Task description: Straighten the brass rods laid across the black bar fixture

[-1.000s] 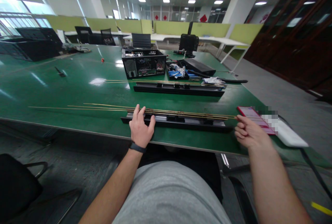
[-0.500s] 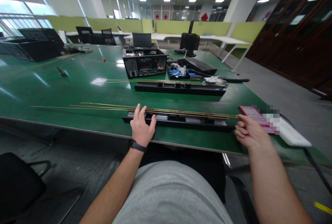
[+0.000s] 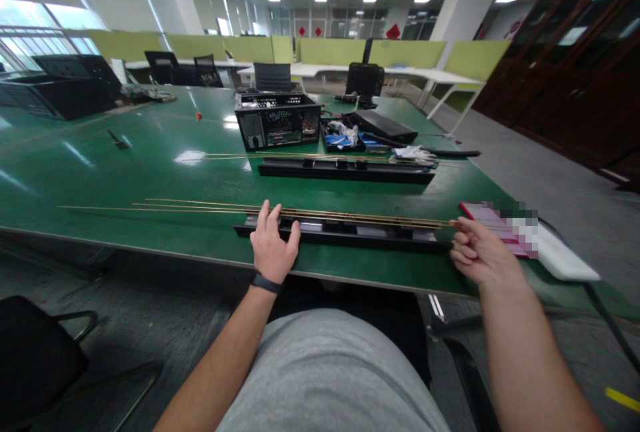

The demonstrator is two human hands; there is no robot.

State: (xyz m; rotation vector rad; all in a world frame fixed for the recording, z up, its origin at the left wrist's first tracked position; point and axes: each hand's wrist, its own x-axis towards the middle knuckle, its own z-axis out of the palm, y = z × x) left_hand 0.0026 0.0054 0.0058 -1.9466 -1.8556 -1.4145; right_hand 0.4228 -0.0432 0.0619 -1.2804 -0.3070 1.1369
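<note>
Several thin brass-coloured rods (image 3: pixel 190 205) lie lengthwise along a long black channel (image 3: pixel 330 240) near the table's front edge, sticking out far past its left end. My left hand (image 3: pixel 273 245) rests over the channel's left part, fingers stretched across the rods and thumb apart. At the right, just beyond the channel's end, my right hand (image 3: pixel 473 249) pinches the end of one rod between thumb and forefinger, its other fingers curled. Small dark holders (image 3: pixel 335 226) sit inside the channel under the rods.
Behind lies a second black channel (image 3: pixel 345 173) with similar rods. Farther back are an open computer case (image 3: pixel 277 127), a tray of blue and white items (image 3: pixel 343 136) and a glove (image 3: pixel 413 154). A red-edged flat object (image 3: pixel 487 222) and a white device (image 3: pixel 563 255) lie to the right.
The right hand has shifted slightly left with the pinched rod. One rod's far tip has slid a little further left. The left hand stays in place.
</note>
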